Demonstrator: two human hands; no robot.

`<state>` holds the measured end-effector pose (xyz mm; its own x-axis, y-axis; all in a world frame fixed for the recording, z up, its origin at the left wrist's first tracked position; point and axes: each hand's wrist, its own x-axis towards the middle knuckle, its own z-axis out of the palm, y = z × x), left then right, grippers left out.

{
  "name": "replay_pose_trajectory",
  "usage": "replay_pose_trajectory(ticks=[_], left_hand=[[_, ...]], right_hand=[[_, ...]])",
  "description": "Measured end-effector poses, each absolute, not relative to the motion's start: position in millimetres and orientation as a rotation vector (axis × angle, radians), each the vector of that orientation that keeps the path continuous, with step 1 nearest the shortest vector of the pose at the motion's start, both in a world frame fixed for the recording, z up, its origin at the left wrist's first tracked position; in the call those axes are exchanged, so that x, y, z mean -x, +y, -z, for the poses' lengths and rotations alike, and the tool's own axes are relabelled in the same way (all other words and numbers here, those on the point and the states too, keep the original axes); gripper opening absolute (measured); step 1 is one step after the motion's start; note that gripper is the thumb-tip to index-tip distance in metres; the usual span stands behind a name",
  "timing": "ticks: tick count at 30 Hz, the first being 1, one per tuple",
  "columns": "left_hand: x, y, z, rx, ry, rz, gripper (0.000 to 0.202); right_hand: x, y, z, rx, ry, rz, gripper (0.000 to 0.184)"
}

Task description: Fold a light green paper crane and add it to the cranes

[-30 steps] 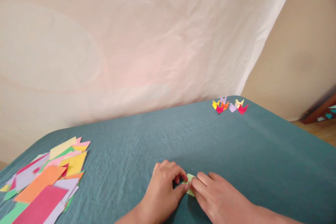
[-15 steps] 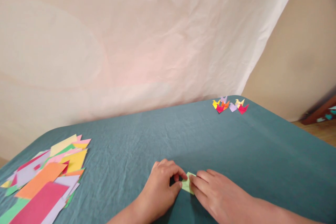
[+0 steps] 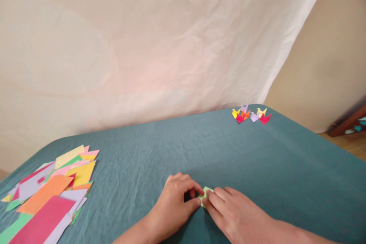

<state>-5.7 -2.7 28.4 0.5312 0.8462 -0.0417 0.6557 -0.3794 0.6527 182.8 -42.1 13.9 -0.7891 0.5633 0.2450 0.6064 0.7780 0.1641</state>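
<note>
A small folded piece of light green paper lies on the teal tablecloth near the front edge. My left hand pinches its left side between thumb and curled fingers. My right hand presses on its right side with the fingertips together. Both hands cover most of the paper, so its folded shape is hard to make out.
A loose spread of coloured paper sheets lies at the front left. Several small folded paper figures in yellow, red, orange and lilac sit at the far right corner. A cream cloth backdrop hangs behind the table.
Both hands have closed in slightly on the green paper, which shows less than before. The view has shifted a little.
</note>
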Motion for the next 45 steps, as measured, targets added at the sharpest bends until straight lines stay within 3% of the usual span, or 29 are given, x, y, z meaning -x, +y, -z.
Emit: replay_pose_trajectory(ticks=[22,35,45], left_hand=[[17,3,-32,-2.163,1.132,-0.334,0.02],[15,-3,-32,-2.291,1.206,-0.254,0.01],[13,-8,-37,-2.401,1.174,-0.215,0.011]], right_hand=[[-185,-42,-17,0.983,-2.779,0.153,0.029],[-184,-34,-11,1.213,-2.431,-0.408,0.009],[-180,-34,-3,1.319,-2.391,-0.438,0.012]])
